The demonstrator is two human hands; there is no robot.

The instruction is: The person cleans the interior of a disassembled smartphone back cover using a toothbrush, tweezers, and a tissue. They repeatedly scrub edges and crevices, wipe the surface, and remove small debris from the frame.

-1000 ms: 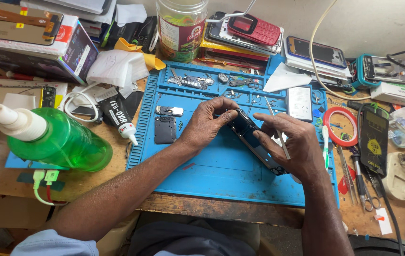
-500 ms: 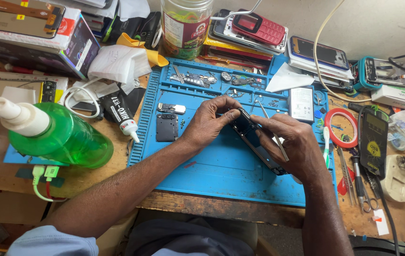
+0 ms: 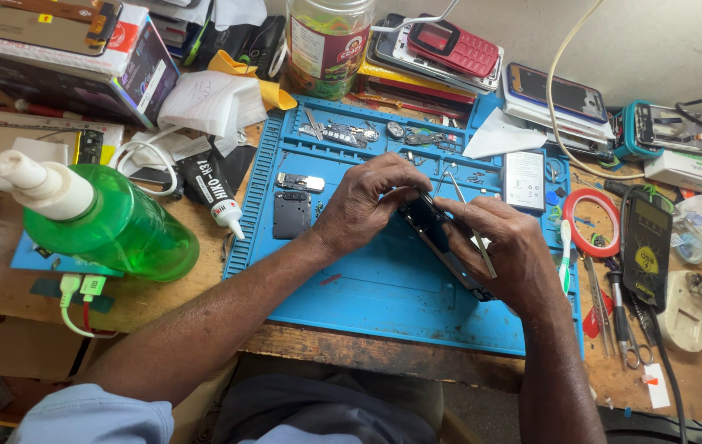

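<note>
At the far left of the wooden workbench (image 3: 5, 288) lies one translucent green plastic bottle (image 3: 112, 226) on its side, its white nozzle pointing left, and just right of it one black glue tube with a white tip (image 3: 209, 191) lies at the edge of the blue silicone work mat (image 3: 384, 304). On the mat's left part sit two small dark phone parts (image 3: 291, 214), one flat and nearly square, the other a narrower strip above it. Over the mat's middle the person's left hand (image 3: 363, 205) curls around the upper end of one dark, slim opened phone body (image 3: 437, 234), its fingers closed on that end. The phone body is held tilted above the centre of the mat, running from upper left to lower right between the two hands. The right hand (image 3: 511, 251) cups the lower end from beneath, fingers wrapped on it, and also pinches one pair of thin metal tweezers (image 3: 472, 230) that lies along the phone body's right edge. Further right, one white rectangular battery (image 3: 523, 181) rests on the mat, then one red ring of tape (image 3: 591, 222), and one black handheld meter with a yellow mark (image 3: 645, 251) lies on the bench. Behind the mat stand one clear plastic jar (image 3: 326, 45) and one red keypad phone (image 3: 454, 45) atop a stack of handsets.
</note>
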